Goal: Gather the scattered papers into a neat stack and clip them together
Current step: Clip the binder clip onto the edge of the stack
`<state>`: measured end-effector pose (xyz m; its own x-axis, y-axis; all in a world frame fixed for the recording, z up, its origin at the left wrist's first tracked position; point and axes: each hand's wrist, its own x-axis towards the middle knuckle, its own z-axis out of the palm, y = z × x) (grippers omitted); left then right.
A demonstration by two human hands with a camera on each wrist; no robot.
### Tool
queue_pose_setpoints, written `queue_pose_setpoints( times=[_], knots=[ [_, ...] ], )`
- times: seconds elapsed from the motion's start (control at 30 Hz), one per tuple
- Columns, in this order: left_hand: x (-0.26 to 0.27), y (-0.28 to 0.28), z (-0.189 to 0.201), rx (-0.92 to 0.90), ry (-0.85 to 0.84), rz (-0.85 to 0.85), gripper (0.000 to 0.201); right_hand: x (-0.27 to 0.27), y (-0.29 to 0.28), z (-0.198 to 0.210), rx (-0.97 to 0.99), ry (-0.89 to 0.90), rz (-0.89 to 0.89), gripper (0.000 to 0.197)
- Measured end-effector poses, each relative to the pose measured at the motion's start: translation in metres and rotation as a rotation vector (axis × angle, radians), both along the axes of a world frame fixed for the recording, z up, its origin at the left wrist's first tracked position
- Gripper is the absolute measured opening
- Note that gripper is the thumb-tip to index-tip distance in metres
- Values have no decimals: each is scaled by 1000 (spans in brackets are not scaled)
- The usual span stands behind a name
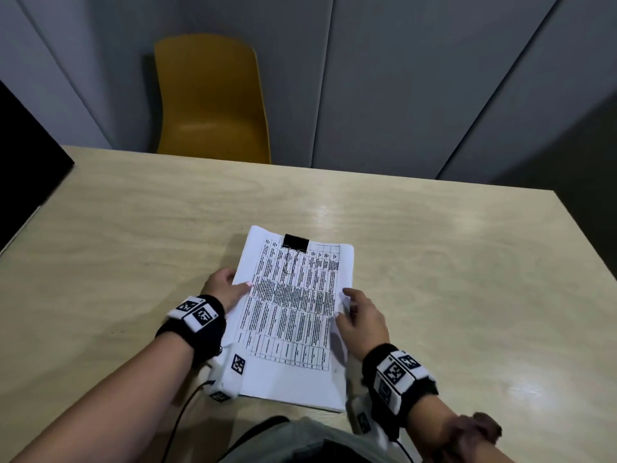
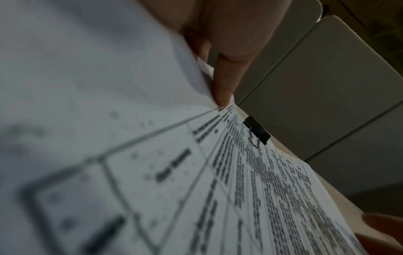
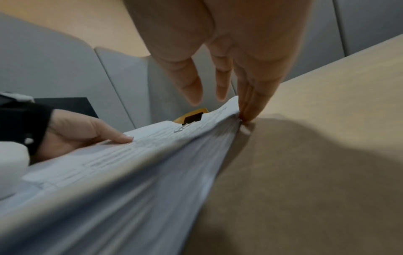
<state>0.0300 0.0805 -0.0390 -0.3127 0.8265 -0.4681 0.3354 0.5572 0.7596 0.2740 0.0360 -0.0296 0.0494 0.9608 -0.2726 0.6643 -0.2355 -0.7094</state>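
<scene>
A stack of printed papers [image 1: 290, 315] lies in the middle of the wooden table [image 1: 467, 262], with a black binder clip [image 1: 295, 242] clamped on its far edge. My left hand [image 1: 223, 285] holds the stack's left edge, thumb laid on the top sheet and fingers tucked out of sight beneath. My right hand [image 1: 362, 317] has its straight fingers set against the right edge. In the right wrist view those fingertips [image 3: 248, 110] touch the table beside the fanned sheets [image 3: 141, 155], and the clip [image 3: 193, 118] shows beyond. The left wrist view shows the top sheet [image 2: 152, 155] close up, with the clip [image 2: 257, 131].
A yellow chair [image 1: 213, 101] stands behind the table's far edge, in front of grey wall panels. A black object [image 1: 26, 155] sits off the table's left side. A thin black cable [image 1: 187, 406] runs from my left wrist toward the near edge.
</scene>
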Motion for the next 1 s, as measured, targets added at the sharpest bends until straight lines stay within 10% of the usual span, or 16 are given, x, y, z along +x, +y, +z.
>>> queue_pose_setpoints(
  times=[0.23,0.5,1.0],
  knots=[
    [-14,-19,10,-44,254,-182,44,-3,14,6,-133,-137,313,67],
    [-22,-28,13,36,-185,63,60,-3,44,7,-187,-84,290,66],
    [-9,-41,17,110,-212,-40,50,-2,6,-3,-44,-152,201,54]
  ],
)
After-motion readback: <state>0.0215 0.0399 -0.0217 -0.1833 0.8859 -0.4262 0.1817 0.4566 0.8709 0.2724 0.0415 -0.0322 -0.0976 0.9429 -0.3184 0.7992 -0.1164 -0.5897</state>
